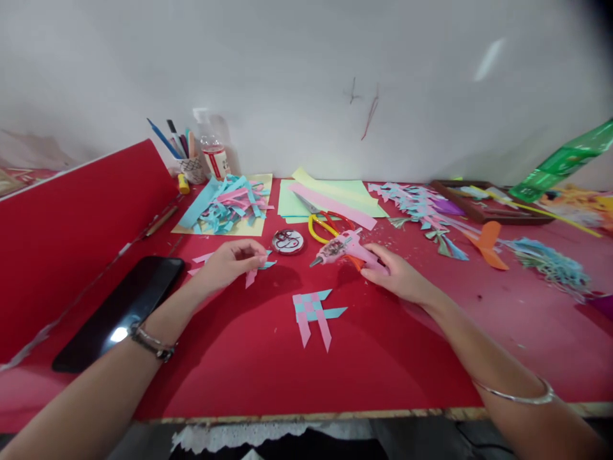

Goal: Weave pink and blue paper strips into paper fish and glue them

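My right hand (395,275) is wrapped around the handle of a pink hot glue gun (352,249), its nozzle pointing left above the table. My left hand (234,260) is closed in a pinch; what lies between the fingertips is too small to make out. Pink and blue paper strips (251,277) show from under and behind that hand, most of them hidden. In front of me, between both hands, a woven pink and blue paper fish (311,308) lies flat. Yellow-handled scissors (317,229) and a small round dish (288,241) sit just beyond.
A black phone (119,313) lies left. Farther back are a heap of paper strips (232,203), a pen cup (192,169), a clear bottle (214,150) and green paper sheets (290,203). Rightward lie strung paper fish (414,203), a brown tray (517,215) and a tilted green bottle (558,166).
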{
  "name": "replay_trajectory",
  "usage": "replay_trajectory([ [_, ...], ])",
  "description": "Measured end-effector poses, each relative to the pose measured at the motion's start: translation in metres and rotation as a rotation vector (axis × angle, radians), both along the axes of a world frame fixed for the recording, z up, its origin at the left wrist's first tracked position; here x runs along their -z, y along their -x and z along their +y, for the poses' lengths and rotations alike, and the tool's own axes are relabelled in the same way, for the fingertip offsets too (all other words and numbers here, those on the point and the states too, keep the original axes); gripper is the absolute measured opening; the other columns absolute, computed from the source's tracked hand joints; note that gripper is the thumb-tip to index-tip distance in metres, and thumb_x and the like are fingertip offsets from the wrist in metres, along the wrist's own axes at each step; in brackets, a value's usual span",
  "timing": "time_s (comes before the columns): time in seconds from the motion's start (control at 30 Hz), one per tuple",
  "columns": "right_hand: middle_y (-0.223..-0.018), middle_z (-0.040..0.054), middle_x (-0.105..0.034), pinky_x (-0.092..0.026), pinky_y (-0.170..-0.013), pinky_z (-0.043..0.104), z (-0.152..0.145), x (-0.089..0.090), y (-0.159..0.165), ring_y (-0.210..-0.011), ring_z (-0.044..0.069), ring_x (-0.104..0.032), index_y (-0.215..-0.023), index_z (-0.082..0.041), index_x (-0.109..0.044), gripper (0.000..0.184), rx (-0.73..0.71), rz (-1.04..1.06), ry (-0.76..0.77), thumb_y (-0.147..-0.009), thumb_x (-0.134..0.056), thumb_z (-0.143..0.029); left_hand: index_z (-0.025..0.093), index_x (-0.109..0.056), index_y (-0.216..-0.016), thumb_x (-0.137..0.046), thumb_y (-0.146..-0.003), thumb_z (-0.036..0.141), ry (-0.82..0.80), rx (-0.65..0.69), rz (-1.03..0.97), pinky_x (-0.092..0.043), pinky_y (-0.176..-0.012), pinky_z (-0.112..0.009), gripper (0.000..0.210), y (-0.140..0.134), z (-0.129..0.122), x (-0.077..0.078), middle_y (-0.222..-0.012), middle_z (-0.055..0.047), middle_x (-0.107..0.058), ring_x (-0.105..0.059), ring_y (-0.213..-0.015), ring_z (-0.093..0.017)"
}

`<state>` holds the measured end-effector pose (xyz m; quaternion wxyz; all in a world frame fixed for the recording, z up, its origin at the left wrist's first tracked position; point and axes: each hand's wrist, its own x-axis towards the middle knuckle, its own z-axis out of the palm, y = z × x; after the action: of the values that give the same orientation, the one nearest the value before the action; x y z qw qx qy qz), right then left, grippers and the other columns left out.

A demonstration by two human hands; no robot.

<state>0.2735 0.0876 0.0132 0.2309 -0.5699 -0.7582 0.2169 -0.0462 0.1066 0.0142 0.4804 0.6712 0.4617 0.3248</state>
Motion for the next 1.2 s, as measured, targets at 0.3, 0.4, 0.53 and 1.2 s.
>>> replay_trajectory([
  [0.3,-0.108,0.0111,-0.060,-0.048,-0.076,0.036,-0.003,0.012,0.009,-0.092,0.024,-0.059,-0.112,-0.017,-0.049,0.055,-0.121,-0.187,-0.102,-0.069,-0.055,-0.050,0.015,-0.055,-0.076,-0.058,-0.072,0.037,-0.035,0.010,0.092,-0.035,-0.044,-0.018,0.022,-0.006,-0.004,0.001,-0.049,0.006,-0.051,-0.045,-0.039,-0.006],
  [0.4,-0.113,0.0126,-0.058,-0.046,-0.082,0.039,-0.002,0.016,0.009,-0.099,0.026,-0.057,-0.115,-0.016,-0.049,0.056,-0.122,-0.232,-0.144,-0.071,-0.054,-0.050,0.015,-0.056,-0.075,-0.059,-0.071,0.036,-0.038,0.035,0.123,-0.036,-0.044,-0.017,0.021,-0.009,-0.007,-0.003,-0.053,0.005,-0.054,-0.046,-0.043,-0.005],
  [0.53,-0.114,0.0129,-0.058,-0.046,-0.084,0.040,-0.003,0.017,0.010,-0.101,0.026,-0.057,-0.115,-0.015,-0.050,0.054,-0.133,-0.269,-0.180,-0.072,-0.052,-0.047,0.015,-0.057,-0.075,-0.059,-0.071,0.037,-0.064,0.053,0.159,-0.038,-0.046,-0.017,0.022,-0.010,-0.008,-0.005,-0.056,0.003,-0.056,-0.048,-0.046,-0.006],
  [1.2,-0.114,0.0126,-0.058,-0.047,-0.085,0.037,-0.004,0.016,0.015,-0.102,0.025,-0.057,-0.115,-0.012,-0.052,0.049,-0.116,-0.314,-0.209,-0.073,-0.049,-0.038,0.015,-0.060,-0.073,-0.058,-0.071,0.034,-0.131,0.115,0.226,-0.044,-0.056,-0.020,0.019,-0.018,-0.019,-0.017,-0.060,0.001,-0.062,-0.058,-0.054,-0.010],
])
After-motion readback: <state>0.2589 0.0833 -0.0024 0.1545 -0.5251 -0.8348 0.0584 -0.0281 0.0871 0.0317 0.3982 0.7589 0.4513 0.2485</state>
